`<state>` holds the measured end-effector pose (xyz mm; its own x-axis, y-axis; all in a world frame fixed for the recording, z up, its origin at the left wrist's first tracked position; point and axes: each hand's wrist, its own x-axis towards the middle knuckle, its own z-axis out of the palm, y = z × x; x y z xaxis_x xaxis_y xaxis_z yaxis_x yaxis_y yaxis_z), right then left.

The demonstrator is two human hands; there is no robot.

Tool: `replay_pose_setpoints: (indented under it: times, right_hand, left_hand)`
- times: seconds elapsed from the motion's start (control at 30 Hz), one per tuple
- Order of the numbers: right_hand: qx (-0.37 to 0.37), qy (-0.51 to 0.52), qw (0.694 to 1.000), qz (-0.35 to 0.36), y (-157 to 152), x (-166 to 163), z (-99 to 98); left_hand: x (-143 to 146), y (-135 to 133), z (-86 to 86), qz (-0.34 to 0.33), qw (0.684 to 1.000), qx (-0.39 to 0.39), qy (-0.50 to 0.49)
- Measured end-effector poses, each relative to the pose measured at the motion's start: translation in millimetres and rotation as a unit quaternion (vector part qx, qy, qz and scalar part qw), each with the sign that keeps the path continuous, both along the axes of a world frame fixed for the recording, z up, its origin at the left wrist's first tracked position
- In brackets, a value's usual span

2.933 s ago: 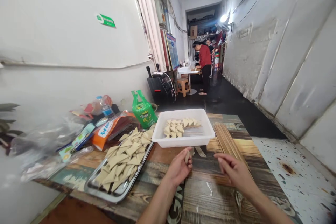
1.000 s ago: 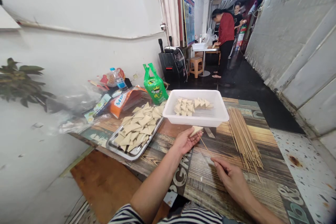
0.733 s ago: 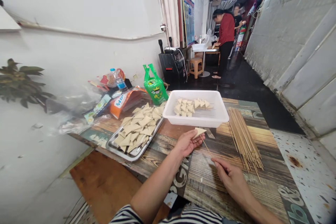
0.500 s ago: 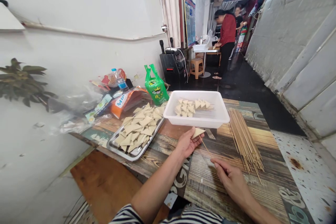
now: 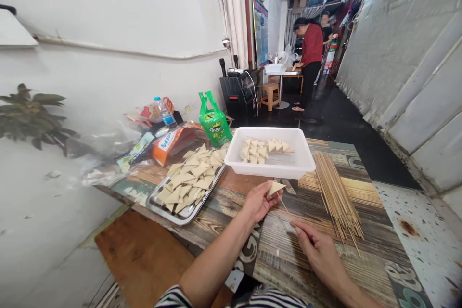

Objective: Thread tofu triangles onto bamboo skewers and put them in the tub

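Observation:
My left hand [image 5: 258, 202] is closed around one edge of a pale triangular tofu slice [image 5: 276, 188], just in front of the white tub. A thin wooden skewer [image 5: 286, 208] is pinched in my right hand [image 5: 314, 244], its far end meeting the slice's lower edge; how deep it goes in I cannot tell. Left of my hands, a metal tray [image 5: 183, 219] carries a heap of similar triangles [image 5: 191, 178]. Inside the white plastic tub [image 5: 269, 168] lie several skewers threaded with triangles [image 5: 254, 150]. A bundle of bare skewers [image 5: 339, 195] rests on the table to the right.
The wood-patterned table [image 5: 288, 264] also bears a green plastic bag [image 5: 215, 125], an orange packet [image 5: 173, 142] and a water bottle [image 5: 165, 113]. A black speaker [image 5: 238, 94] stands beyond. Farther back, a person in a red top [image 5: 312, 48] bends over another table.
The slice and both hands sit slightly lower and more to the right in the picture, while the view has shifted a little. The grip of each hand stays the same.

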<state>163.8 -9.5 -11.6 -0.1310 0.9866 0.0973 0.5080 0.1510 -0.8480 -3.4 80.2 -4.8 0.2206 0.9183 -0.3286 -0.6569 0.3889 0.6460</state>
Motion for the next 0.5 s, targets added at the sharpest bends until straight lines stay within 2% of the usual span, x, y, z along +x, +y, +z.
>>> replay_pose_setpoints:
  times: [0.37,0.5]
  right_hand:
    - [0.012,0.027,0.999,-0.025,3,-2,2.6]
    - [0.019,0.029,0.998,-0.045,7,0,-4.2]
  left_hand:
    - [6,-7,-4.1,-0.061,0.998,0.021,0.001]
    - [13,-11,-15.8,-0.109,0.993,0.033,0.002]
